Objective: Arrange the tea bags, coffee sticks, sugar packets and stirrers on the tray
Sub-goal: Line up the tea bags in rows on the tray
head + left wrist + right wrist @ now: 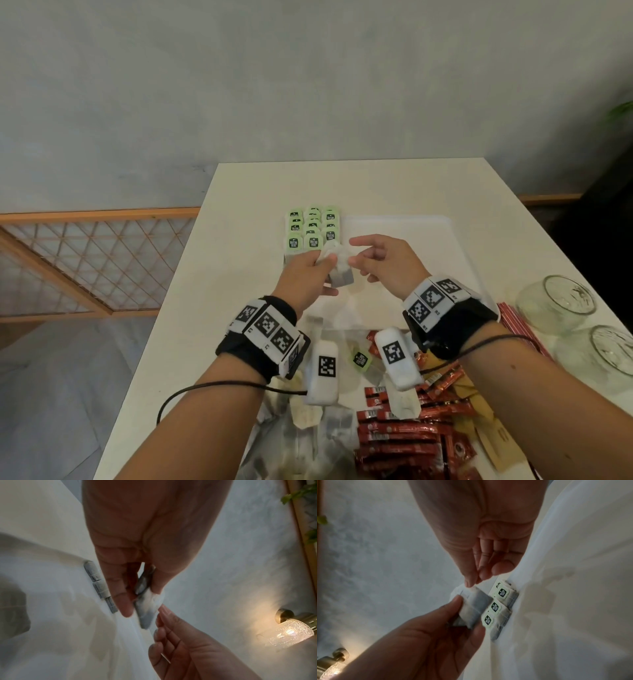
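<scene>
Where wrists blur — coffee sticks (pixel 407 435) heaped.

Your white table (pixel 239 212) carries everything here. The white tray (pixel 411 236) lies flat on it toward the far middle, with rows of green-tagged tea bags (pixel 312 226) at its far-left corner. At the near edge, right on the tabletop, you have a heap of loose tea bags (pixel 308 428), red coffee sticks (pixel 404 435) beside them, and brown packets (pixel 486 421) just right of those. Red stirrers (pixel 517 322) lie at the right side, next to two glass jars (pixel 561 305) on their sides.
</scene>
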A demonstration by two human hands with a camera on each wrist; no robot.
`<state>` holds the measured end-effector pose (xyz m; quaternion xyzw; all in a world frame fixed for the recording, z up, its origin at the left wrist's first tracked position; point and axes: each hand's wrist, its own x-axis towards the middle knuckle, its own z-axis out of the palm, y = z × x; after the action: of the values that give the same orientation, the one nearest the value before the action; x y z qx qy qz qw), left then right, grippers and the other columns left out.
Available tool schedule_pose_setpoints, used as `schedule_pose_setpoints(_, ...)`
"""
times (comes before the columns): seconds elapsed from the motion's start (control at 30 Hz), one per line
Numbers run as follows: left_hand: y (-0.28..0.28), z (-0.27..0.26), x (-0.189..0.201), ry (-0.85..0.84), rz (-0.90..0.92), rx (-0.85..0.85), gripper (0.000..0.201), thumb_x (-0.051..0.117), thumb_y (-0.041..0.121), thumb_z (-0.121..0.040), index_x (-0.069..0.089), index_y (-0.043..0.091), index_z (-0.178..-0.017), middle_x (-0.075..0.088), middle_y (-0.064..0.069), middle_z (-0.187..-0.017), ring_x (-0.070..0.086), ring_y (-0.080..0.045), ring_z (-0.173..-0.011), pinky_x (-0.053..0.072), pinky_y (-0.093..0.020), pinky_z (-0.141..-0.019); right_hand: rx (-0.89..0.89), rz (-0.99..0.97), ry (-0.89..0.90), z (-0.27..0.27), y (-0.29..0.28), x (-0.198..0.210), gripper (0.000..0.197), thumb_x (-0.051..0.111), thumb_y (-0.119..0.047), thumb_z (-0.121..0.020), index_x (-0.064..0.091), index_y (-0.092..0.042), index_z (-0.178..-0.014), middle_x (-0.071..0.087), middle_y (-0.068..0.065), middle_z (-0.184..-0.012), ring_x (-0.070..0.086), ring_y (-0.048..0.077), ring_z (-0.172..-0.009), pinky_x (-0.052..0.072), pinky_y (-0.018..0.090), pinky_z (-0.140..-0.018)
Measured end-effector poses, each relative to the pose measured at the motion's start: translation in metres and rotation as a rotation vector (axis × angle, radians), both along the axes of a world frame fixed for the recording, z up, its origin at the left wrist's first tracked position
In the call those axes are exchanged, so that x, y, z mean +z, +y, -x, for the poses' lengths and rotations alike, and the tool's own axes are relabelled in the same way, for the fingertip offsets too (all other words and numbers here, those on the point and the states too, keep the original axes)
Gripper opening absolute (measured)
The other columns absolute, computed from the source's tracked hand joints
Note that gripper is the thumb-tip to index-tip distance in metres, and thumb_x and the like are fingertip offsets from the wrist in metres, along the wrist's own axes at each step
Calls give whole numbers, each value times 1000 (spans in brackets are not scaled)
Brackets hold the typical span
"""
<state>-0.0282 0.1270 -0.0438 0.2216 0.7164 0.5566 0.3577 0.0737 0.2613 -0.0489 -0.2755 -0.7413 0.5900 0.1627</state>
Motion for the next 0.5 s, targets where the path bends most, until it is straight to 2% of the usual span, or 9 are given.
schedule_pose_setpoints(0.07, 1, -4, 2, -24, -40, 28, 25, 53, 19, -100, 65, 1, -113, 68, -15, -96, 66, -17, -75, 60, -26, -65, -1, 3, -16, 0, -5, 0, 25, 72, -19, -87, 67, -16, -110, 65, 3, -83, 60, 9, -67, 51, 19, -58)
schedule_pose_setpoints(0.2, 2, -5, 3, 19, -89, 126, 15, 68, 18, -91, 70, 7, -101, 74, -11, -93, 70, -19, -74, 61, -31, -64, -35, -66, -44, 0, -8, 0, 12, 71, -25, -87, 70, -14, -86, 66, 4, -79, 58, 11, -69, 51, 21, -59)
schedule_pose_setpoints(0.33, -2, -1, 2, 44, -92, 262, 14, 74, 20, -85, 74, 11, -96, 75, -8, -86, 72, -18, -69, 59, -29, -61, -141, -114, -54, 1, 0, -3, 16, 74, -26, -84, 64, -18, -74, 69, 2, -75, 64, 17, -69, 54, 33, -68)
schedule_pose_setpoints(0.4, 0, -4, 1, 52, -71, 244, 14, 74, 18, -85, 75, 8, -94, 75, -10, -83, 73, -20, -71, 59, -28, -61, -165, -183, -83, 3, 0, -5, 17, 75, -27, -82, 63, -21, -71, 69, 1, -75, 67, 21, -75, 56, 37, -73)
schedule_pose_setpoints(0.5, 3, -11, -3, 17, -67, 170, 12, 71, 12, -87, 74, 5, -96, 74, -12, -83, 72, -19, -75, 60, -27, -62, -134, -210, -100, 8, -8, -7, 13, 70, -27, -85, 67, -21, -73, 70, -1, -76, 67, 20, -76, 58, 41, -76)
